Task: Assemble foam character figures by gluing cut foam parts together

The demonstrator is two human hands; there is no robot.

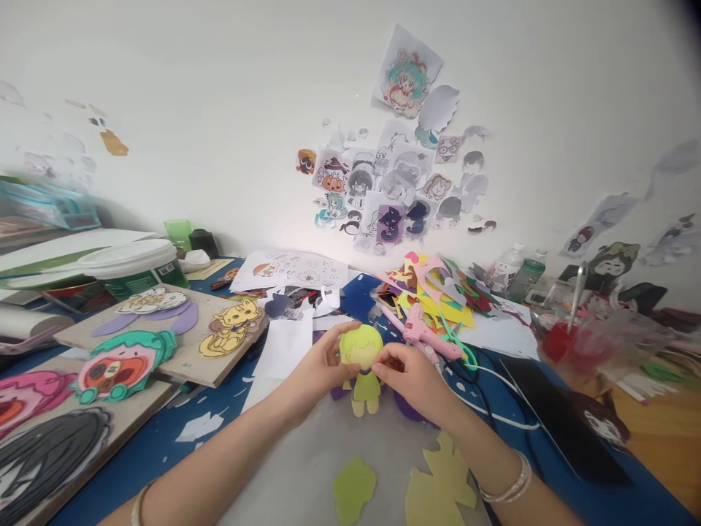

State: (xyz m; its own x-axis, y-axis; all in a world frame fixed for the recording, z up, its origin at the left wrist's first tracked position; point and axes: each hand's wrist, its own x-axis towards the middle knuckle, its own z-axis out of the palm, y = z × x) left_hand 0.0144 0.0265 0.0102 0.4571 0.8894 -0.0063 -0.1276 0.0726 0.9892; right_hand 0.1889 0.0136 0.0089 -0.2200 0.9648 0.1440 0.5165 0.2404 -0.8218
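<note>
A small cut-out doll figure (366,393), with yellow-green hair and dress and pale legs, is held upright between my hands. My left hand (327,359) grips its head from the left, thumb across the front. At the figure's neck and right side, my right hand (408,369) is closed in a pinch; whether a small piece is between those fingertips I cannot make out. Purple pieces (413,409) lie partly hidden behind the figure. Nearer me on the grey mat (290,446) are a green piece (354,489) and a larger pale-yellow sheet with cut edges (442,486).
A pink glue gun (421,334) and its cables lie just beyond my right hand. Boards on the left carry finished cut-out characters (125,365) beside a white-lidded tub (131,259). Coloured scraps (438,285), bottles (529,276) and a black panel (561,416) sit further right.
</note>
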